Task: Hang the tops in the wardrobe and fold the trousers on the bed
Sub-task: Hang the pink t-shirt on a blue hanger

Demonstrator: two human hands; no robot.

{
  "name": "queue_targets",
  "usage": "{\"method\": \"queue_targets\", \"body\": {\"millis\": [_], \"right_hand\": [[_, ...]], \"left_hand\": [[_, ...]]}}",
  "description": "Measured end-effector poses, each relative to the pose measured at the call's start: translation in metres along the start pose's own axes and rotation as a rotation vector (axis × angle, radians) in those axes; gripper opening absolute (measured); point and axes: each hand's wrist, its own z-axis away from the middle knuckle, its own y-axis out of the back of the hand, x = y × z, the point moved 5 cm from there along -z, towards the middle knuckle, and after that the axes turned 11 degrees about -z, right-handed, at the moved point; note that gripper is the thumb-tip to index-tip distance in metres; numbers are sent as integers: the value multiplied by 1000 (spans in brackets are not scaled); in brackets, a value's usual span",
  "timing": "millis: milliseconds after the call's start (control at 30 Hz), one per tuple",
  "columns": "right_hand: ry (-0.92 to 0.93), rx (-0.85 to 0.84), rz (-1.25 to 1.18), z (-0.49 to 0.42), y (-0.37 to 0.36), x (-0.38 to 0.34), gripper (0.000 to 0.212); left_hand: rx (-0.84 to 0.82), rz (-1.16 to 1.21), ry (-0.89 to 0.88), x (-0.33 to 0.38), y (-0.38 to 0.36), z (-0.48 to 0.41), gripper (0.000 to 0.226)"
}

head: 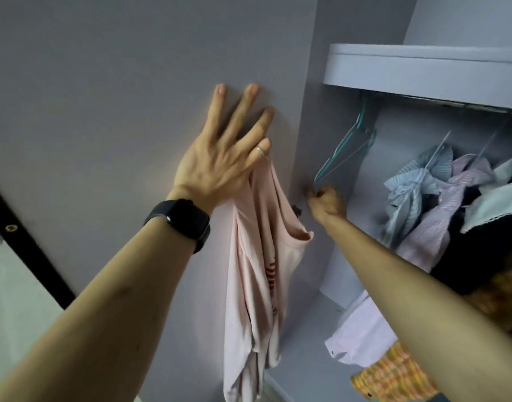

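While our left hand [220,161] presses flat, fingers straight, on the door [104,82], pink top [257,271] hanging beneath, our right hand [325,203] at 3 o'clock grips a hanger [336,150].

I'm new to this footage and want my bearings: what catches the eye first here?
The left hand spread flat on the lilac wardrobe panel, with a pink top dangling beneath it. To its right, inside the wardrobe, the right hand grips the low end of a teal hanger, beside rumpled hung shirts.
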Motion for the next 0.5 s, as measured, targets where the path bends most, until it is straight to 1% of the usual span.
{"method": "queue_targets", "body": {"millis": [67, 200, 300, 400, 500], "right_hand": [[-12, 34, -26, -3, -6, 1, 50], [-62, 50, -52, -14, -8, 2, 42], [-45, 67, -61, -13, -1, -2, 37], [-49, 120, -55, -7, 22, -15, 43], [-62, 204, 24, -4, 57, -38, 53]], "left_hand": [[13, -9, 4, 2, 2, 2, 28], [2, -43, 8, 5, 2, 2, 35], [-22, -97, 7, 8, 0, 4, 36], [-45, -109, -9, 10, -1, 8, 36], [-57, -58, -10, 10, -2, 12, 32]]}}
